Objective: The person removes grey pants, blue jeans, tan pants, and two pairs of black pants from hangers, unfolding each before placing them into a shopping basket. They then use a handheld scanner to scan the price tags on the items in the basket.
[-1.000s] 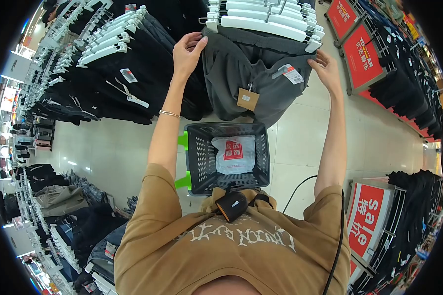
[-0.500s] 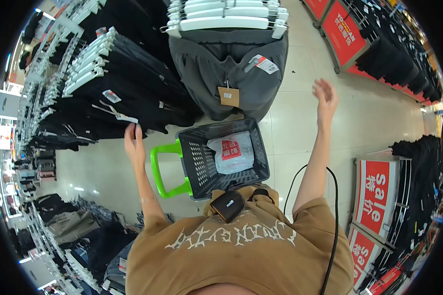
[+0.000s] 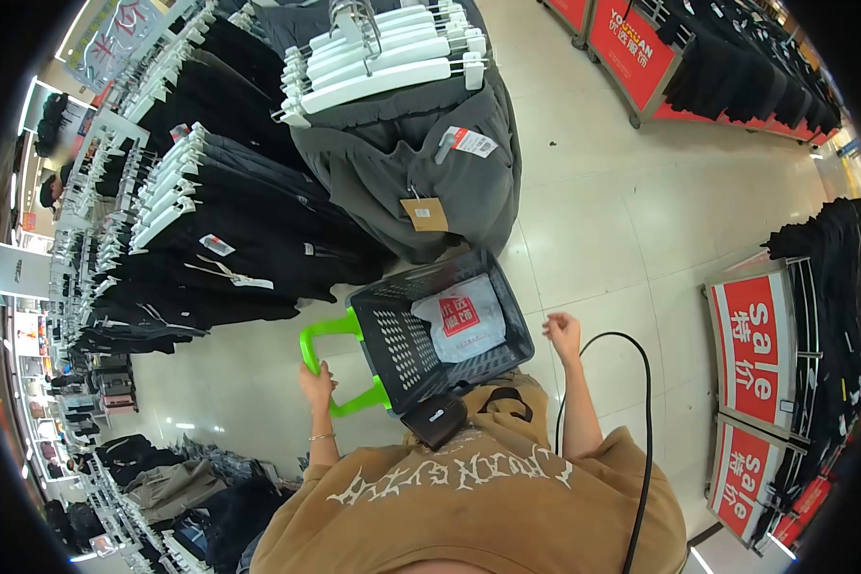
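My left hand (image 3: 318, 385) is wrapped around the bright green handle (image 3: 333, 326) of a dark grey shopping basket (image 3: 404, 368). The basket has perforated sides and sits in front of my body. Inside it lies a white plastic bag (image 3: 493, 320) with a red printed square. My right hand (image 3: 563, 337) hangs in the air just right of the basket, apart from it. Its fingers are loosely bent, and nothing shows in them. Beyond the basket, grey trousers (image 3: 354, 177) with a brown tag and a red-and-white label hang from white hangers (image 3: 378, 86).
Black trousers (image 3: 249, 215) hang in rows on the left. Red sale signs (image 3: 751, 335) front a clothes rack at the right, and another red-panelled rack (image 3: 631, 43) stands at the far right. A black cable (image 3: 650, 402) loops beside my right arm. Pale tiled floor (image 3: 593, 230) runs between the racks.
My left hand has moved from beside the black trousers down onto the basket handle and closed on it. My right hand has come down and inward toward the basket. The view has turned somewhat.
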Available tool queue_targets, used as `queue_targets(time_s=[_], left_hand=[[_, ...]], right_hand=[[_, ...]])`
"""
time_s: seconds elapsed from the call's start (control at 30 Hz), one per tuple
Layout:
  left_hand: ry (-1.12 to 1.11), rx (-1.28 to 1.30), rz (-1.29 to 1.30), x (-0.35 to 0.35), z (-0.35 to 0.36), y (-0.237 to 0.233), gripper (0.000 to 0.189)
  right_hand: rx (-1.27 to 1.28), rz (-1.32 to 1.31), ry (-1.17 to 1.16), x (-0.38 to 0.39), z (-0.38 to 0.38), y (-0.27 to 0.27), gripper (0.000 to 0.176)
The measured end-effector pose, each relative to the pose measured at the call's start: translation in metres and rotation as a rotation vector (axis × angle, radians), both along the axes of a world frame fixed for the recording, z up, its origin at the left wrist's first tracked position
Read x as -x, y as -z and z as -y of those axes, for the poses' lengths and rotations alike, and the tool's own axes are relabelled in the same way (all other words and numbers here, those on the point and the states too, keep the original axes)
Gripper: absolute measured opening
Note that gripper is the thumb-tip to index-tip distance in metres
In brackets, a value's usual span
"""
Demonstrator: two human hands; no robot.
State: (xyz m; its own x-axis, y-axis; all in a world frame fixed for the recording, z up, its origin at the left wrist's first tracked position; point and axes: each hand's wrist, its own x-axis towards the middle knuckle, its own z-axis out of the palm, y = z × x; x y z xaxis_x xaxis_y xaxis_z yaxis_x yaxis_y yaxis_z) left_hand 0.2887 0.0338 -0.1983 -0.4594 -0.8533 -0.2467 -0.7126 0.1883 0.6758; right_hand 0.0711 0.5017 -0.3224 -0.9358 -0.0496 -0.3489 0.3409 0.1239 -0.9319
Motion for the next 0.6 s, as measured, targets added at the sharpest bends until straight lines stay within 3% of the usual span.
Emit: queue_targets(time_s=[0.1,0.17,0.33,0.43,0.6], left_hand=[[0.038,-0.019,-0.045,0.002,-0.001,-0.004,0.023],[0.046,-0.045,-0.055,-0.002,0.002,0.000,0.024],[0.068,-0.188,-0.122,-0.007,0.006,-0.005,0.027],[0.099,-0.425,-0.215,-0.013,0.011,-0.009,0.029],[0.180,-0.602,-0.354,-0.021,0.029,0.018,0.026]], right_hand=[[-0.018,0.027,0.029,-0.028,-0.003,0.003,0.018],[-0.128,0.186,0.070,-0.044,-0.001,-0.002,0.021],[-0.299,0.018,0.053,-0.074,0.020,0.014,0.040],[-0.324,-0.019,0.181,-0.101,0.040,0.033,0.055],[-0.443,-0.002,0.207,-0.175,0.087,0.044,0.052]])
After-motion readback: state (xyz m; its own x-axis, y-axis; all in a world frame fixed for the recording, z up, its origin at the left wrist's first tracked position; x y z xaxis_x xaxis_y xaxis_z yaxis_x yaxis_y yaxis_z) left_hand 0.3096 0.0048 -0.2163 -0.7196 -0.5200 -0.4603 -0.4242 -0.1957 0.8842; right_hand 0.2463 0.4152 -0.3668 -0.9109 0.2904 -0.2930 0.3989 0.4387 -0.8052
